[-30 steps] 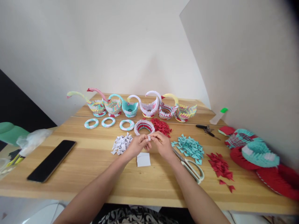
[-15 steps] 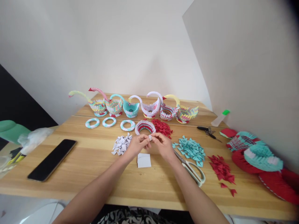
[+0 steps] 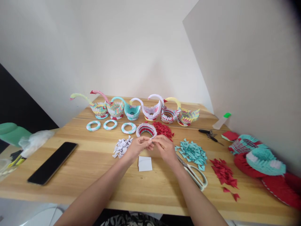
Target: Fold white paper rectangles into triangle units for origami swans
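My left hand (image 3: 139, 146) and my right hand (image 3: 164, 146) meet above the middle of the table, fingertips pinched together on one small white piece of paper (image 3: 151, 139). Fingers cover most of that piece. Just beyond them stands a round bowl of folded paper (image 3: 146, 126), white at the rim with red and teal rows inside. Below the hands lies a stack of white paper slips (image 3: 145, 164). Beside my left hand is a pile of white folded paper triangles (image 3: 121, 147). Scissors (image 3: 194, 172) with pale handles rest by my right wrist.
Paper swan baskets (image 3: 132, 112) line the back, with paper rings (image 3: 129, 127) before them. Red triangles (image 3: 163, 130) and teal triangles (image 3: 192, 153) lie in piles, more red pieces (image 3: 223, 172) farther right. A phone (image 3: 53, 162) lies left; a glue bottle (image 3: 221, 121) and large paper pieces (image 3: 265, 161) sit right.
The fingertips have closed further over the white paper, and my right fingers have curled over it. The whole view has shifted slightly; the things on the table keep their places.
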